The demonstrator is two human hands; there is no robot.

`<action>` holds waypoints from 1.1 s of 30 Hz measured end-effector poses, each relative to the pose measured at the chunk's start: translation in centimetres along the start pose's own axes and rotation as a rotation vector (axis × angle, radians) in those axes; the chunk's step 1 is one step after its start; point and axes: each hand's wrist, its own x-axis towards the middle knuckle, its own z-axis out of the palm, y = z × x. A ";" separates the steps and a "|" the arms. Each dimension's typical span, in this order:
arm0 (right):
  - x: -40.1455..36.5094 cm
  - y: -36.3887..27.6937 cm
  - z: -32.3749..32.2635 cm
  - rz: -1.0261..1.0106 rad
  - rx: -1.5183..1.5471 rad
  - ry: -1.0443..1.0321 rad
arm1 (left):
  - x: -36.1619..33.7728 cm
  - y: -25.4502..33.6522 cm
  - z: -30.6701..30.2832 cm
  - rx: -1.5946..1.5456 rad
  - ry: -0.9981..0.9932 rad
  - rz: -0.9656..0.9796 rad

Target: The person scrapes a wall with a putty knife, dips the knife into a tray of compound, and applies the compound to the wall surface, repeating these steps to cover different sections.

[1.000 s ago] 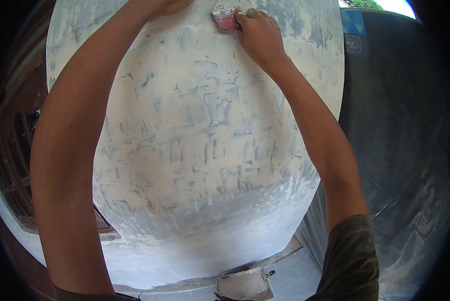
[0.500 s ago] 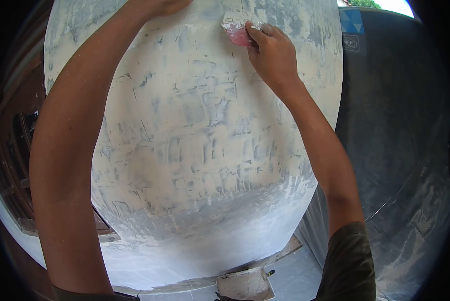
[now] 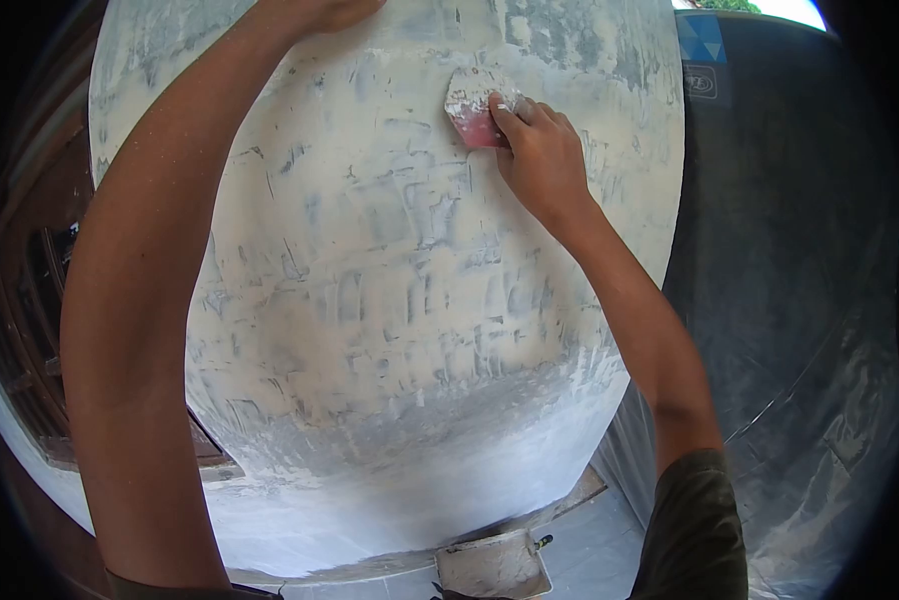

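Note:
A pink putty scraper (image 3: pixel 480 125), its upper part caked with white filler, is gripped in my right hand (image 3: pixel 541 150). Its blade lies against or very close to the upper part of the wall (image 3: pixel 399 250), which is covered in patchy cream and grey filler strokes. My left hand (image 3: pixel 344 12) is at the top edge of the view, close to the wall. Most of its fingers are cut off by the frame, so what they do is hidden.
At the wall's foot a tray (image 3: pixel 491 565) of pale filler stands on light floor tiles (image 3: pixel 594 545), with a dark handle at its corner. Dark plastic sheeting (image 3: pixel 789 250) hangs on the right. A brown wooden window or door frame (image 3: pixel 44 300) is on the left.
My right hand has moved down the wall with the putty scraper. My left hand has stayed in nearly the same place.

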 end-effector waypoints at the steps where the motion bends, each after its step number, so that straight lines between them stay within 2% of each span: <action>1: -0.3 -0.1 -0.6 0.004 0.050 0.044 | -0.1 -0.1 0.0 -0.001 0.000 0.002; 3: 0.2 0.2 -1.0 0.011 0.102 0.084 | -0.2 -0.2 0.0 -0.003 0.000 0.007; 9: 7.2 2.6 0.9 -0.004 0.002 0.174 | 0.0 0.0 -0.1 0.000 -0.009 0.001; 11: 8.5 3.0 2.5 0.008 -0.004 0.114 | -0.3 0.0 -0.2 0.005 -0.011 -0.003; 13: 8.1 2.8 3.2 0.023 -0.009 0.054 | -1.3 0.3 -1.0 -0.024 0.012 0.067; 16: 5.3 2.1 3.1 -0.057 -0.134 0.065 | 0.1 -0.2 -0.2 0.032 -0.020 0.029; 22: -0.2 -0.3 -0.8 -0.027 0.000 0.018 | 0.2 -0.1 0.0 0.011 -0.025 0.003; 31: 7.3 1.8 1.1 -0.017 -0.029 0.137 | 0.3 -0.3 0.1 0.040 -0.012 0.025; 32: 8.0 1.7 1.5 0.042 -0.001 0.015 | 0.3 -0.3 0.1 0.041 -0.013 0.025; 33: 7.7 1.6 1.8 0.045 0.001 0.014 | 0.3 -0.3 0.1 0.045 -0.018 0.025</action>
